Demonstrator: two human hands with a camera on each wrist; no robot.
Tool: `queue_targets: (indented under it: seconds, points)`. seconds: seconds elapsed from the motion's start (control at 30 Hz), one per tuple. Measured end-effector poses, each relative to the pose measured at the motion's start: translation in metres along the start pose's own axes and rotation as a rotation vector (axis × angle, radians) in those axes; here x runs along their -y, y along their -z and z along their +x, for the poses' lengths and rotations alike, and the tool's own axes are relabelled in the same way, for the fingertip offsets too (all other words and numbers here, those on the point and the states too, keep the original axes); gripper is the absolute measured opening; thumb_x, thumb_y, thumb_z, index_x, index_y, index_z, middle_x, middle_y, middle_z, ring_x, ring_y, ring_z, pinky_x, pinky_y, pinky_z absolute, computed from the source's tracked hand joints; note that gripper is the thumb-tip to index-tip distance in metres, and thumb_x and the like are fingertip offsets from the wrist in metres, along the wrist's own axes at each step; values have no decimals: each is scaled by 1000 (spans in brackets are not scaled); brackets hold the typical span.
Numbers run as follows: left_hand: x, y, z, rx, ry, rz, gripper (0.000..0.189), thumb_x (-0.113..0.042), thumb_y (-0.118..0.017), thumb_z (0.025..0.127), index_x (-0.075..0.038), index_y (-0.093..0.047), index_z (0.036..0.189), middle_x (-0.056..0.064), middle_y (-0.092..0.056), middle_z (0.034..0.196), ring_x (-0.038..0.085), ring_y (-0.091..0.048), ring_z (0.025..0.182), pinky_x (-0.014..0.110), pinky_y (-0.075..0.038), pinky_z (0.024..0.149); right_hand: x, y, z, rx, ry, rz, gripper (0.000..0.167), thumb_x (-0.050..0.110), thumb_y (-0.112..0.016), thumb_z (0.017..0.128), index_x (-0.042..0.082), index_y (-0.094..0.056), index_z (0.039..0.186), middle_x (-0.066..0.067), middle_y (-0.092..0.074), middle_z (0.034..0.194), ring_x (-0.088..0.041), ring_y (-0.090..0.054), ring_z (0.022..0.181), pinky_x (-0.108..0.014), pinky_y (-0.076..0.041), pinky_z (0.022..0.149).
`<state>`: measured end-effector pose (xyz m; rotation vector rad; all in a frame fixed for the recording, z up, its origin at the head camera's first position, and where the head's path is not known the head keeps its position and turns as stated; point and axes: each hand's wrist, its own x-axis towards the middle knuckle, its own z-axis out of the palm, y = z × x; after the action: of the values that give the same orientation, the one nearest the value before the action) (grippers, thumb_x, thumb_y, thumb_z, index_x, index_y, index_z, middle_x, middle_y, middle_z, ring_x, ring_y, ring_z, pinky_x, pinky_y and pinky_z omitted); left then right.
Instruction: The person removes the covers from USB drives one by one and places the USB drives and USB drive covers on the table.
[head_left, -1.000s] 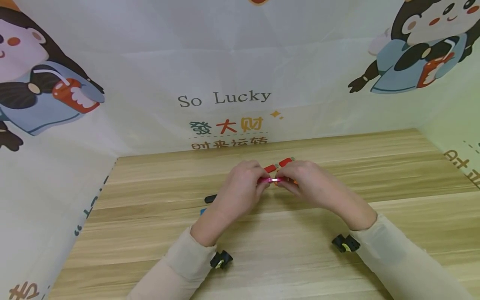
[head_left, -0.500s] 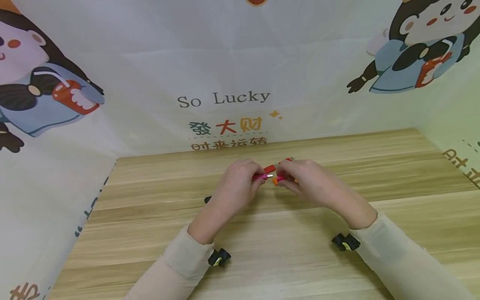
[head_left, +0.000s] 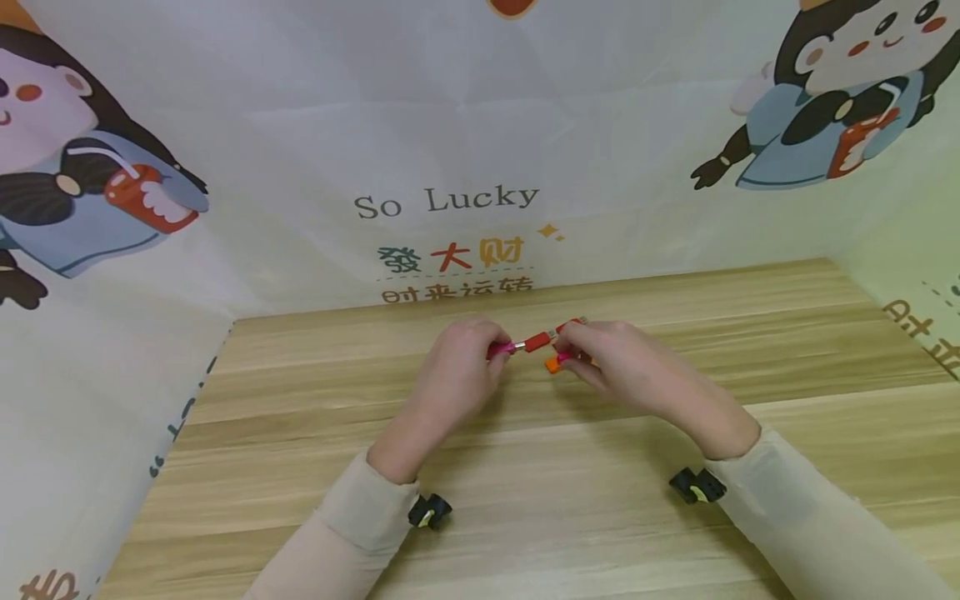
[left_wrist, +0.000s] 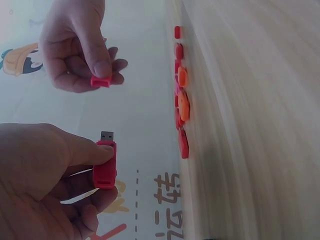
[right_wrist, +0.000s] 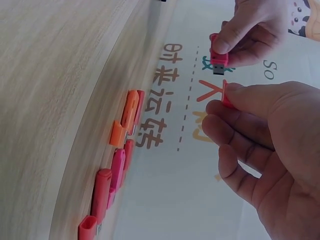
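My left hand (head_left: 459,367) pinches a pink USB flash drive (left_wrist: 105,167) between thumb and fingers. Its metal plug is bare and points towards the other hand. In the right wrist view the same drive (right_wrist: 219,54) shows the plug's two small square holes. My right hand (head_left: 626,367) pinches a small pink cap (left_wrist: 101,81), its hollow end facing the drive. A gap separates cap and plug. Both hands are raised above the table. Below them lie a red flash drive (head_left: 537,341) and an orange cap (head_left: 553,365), partly screened by the right hand.
On the wooden table (head_left: 570,500), several red, pink and orange flash drives and caps lie in a group, including an orange drive (right_wrist: 130,111) and a red drive (right_wrist: 101,195). A printed white cloth (head_left: 637,183) rises behind the table's back edge.
My left hand has moved left with the pink flash drive, widening the gap to the cap. My right hand stays nearly in place. A black object near my left wrist has become hidden.
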<state>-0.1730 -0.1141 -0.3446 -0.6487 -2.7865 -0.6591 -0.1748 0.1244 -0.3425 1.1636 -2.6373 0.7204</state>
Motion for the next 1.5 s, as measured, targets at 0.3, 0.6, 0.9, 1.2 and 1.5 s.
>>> queue_targets:
  seconds: [0.3,0.6,0.9,1.2,1.5]
  points:
    - [8,-4,2,40,42,11,8,-7,-74,100,-3,-78,105,8,-72,106,25,-68,101,39,-57,94,-2,0,-6,-7,16,-38,11,5,-81,94,7,-72,101,0,-74,92,-12,-68,79,-31,-59,70]
    - [12,-7,11,94,97,23,13,-6,-70,102,-1,-79,109,10,-70,109,25,-68,98,38,-58,91,-3,4,-13,-20,37,-93,10,7,-83,93,9,-75,100,0,-74,97,-14,-65,82,-32,-58,71]
    - [20,-13,22,161,131,49,12,-9,-70,103,-3,-80,106,8,-74,104,25,-69,102,40,-58,94,-4,7,-19,-31,64,-88,14,3,-83,92,10,-72,98,2,-70,94,-14,-65,82,-31,-58,72]
    - [27,-19,30,224,153,74,12,-5,-69,103,-4,-80,106,8,-76,107,26,-70,108,41,-56,99,-4,8,-24,-38,71,-86,16,3,-85,90,10,-73,98,1,-70,96,-14,-67,83,-30,-59,72]
    - [30,-22,37,279,151,81,12,-6,-69,103,-3,-80,107,9,-76,109,26,-70,108,40,-57,97,-3,9,-27,-37,60,-86,16,3,-85,90,11,-74,98,2,-72,97,-13,-68,85,-29,-60,74]
